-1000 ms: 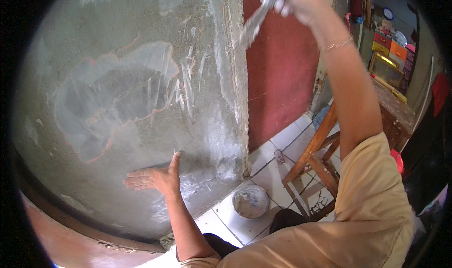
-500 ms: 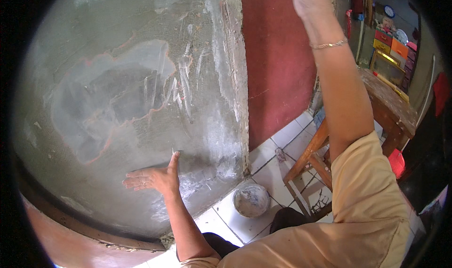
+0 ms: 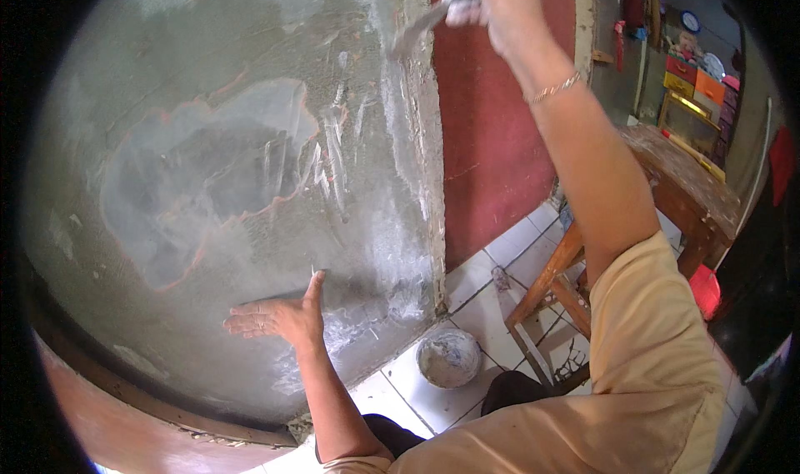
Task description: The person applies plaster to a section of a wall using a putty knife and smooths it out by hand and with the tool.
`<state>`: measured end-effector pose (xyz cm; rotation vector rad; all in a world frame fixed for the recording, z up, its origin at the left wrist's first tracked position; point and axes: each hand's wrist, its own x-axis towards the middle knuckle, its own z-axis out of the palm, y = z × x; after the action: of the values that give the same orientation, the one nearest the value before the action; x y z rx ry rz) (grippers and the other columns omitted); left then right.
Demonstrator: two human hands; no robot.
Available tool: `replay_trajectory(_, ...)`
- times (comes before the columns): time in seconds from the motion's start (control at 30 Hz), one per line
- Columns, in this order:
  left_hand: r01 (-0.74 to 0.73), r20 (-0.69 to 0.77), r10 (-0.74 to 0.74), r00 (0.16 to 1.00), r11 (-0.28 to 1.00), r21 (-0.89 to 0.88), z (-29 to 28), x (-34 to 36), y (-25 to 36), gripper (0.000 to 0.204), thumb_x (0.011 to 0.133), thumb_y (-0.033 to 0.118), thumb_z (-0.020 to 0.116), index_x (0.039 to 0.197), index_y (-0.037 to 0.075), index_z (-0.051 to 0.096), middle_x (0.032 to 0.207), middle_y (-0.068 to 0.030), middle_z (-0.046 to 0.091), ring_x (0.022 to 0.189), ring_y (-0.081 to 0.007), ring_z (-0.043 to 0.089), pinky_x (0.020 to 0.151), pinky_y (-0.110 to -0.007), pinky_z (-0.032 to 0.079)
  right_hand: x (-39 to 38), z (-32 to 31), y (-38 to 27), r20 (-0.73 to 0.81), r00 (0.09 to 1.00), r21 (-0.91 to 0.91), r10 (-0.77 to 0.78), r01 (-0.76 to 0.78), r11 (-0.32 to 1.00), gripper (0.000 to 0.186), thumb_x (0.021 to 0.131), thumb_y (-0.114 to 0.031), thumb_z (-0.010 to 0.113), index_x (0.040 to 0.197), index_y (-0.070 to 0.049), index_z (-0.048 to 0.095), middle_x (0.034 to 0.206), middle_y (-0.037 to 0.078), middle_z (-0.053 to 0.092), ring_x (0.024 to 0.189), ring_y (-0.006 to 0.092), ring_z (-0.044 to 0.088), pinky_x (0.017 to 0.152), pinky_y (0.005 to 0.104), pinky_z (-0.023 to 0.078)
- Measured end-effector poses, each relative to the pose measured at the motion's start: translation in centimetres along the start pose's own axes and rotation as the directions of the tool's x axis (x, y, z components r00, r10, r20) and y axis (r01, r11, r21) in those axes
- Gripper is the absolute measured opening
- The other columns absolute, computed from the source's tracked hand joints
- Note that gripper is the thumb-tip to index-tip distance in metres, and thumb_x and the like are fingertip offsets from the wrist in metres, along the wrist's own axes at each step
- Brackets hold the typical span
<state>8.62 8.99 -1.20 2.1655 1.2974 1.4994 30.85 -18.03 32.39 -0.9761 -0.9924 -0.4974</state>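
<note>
My right hand (image 3: pixel 504 9), smeared with white, is closed around the handle of a putty knife (image 3: pixel 419 29). The grey blade reaches left to the edge of the grey plastered wall (image 3: pixel 242 232), near its whitened vertical corner. Whether the blade touches the plaster I cannot tell. Lower down, my left hand (image 3: pixel 287 317) lies against the wall with fingers stretched out and thumb raised, holding nothing. Above it the wall carries a smooth, paler grey patch with an orange-tinged outline and several white streaks to its right.
A bucket (image 3: pixel 449 356) with whitish residue stands on the white floor tiles (image 3: pixel 479 317) by the wall's foot. Right of it is a worn wooden table (image 3: pixel 679 170). A dark red wall (image 3: pixel 500 132) lies past the corner. Colourful drawers (image 3: pixel 696 78) stand farther back.
My right hand has come down and slightly left, bringing the putty knife's blade well into view by the wall corner. The left hand stays on the wall; the view has shifted a little.
</note>
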Motion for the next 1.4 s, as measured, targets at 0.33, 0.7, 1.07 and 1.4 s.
replay_trajectory(0.33, -0.016, 0.002, 0.016, 1.0, 1.0, -0.005, -0.2, 0.2, 0.0, 0.156, 0.053, 0.073, 0.076, 0.132, -0.019, -0.023, 0.133, -0.0493, -0.025, 0.127, -0.0576, -0.029, 0.1, -0.069, -0.013, -1.9, 1.7, -2.0, 0.108, 0.971, -0.508, 0.213, -0.13, 0.851, 0.022, 0.082, -0.019, 0.068, 0.073, 0.001, 0.064, 0.067, 0.01, 0.065, 0.047, 0.0122, 0.055, 0.037, 0.0241, 0.041)
replay_trajectory(0.7, -0.016, 0.015, 0.017, 1.0, 0.999, -0.028, -0.2, 0.0, 0.2, 0.156, 0.053, 0.075, 0.074, 0.132, -0.018, -0.023, 0.133, -0.0493, -0.025, 0.127, -0.0586, -0.029, 0.099, -0.07, -0.011, 7.5, 3.6, -6.3, -0.075, 0.996, -0.167, -0.051, 0.038, 0.985, 0.009, 0.083, -0.004, 0.059, 0.076, 0.001, 0.059, 0.064, 0.011, 0.059, 0.047, 0.0192, 0.057, 0.038, 0.0316, 0.048)
replay_trajectory(1.07, -0.035, 0.005, 0.036, 0.999, 0.999, -0.029, -0.2, 0.2, -0.3, 0.156, 0.054, 0.077, 0.072, 0.132, -0.019, -0.023, 0.133, -0.0486, -0.026, 0.127, -0.057, -0.031, 0.1, -0.069, -0.013, 0.6, 2.1, 0.8, 0.139, 0.909, -0.505, 0.393, -0.277, 0.818, 0.019, 0.081, -0.015, 0.068, 0.076, 0.003, 0.062, 0.066, 0.011, 0.063, 0.046, 0.0157, 0.057, 0.037, 0.0264, 0.047)
replay_trajectory(1.4, -0.016, 0.021, 0.016, 1.0, 1.0, -0.021, 0.3, -0.2, 0.4, 0.156, 0.053, 0.077, 0.073, 0.133, -0.017, -0.024, 0.135, -0.0473, -0.026, 0.128, -0.0561, -0.03, 0.1, -0.069, -0.012, 7.7, -3.1, -6.8, 0.158, 0.978, 0.108, -0.133, 0.117, 0.987, 0.015, 0.086, -0.004, 0.053, 0.072, -0.005, 0.051, 0.06, 0.007, 0.054, 0.05, 0.0182, 0.056, 0.039, 0.0304, 0.049)
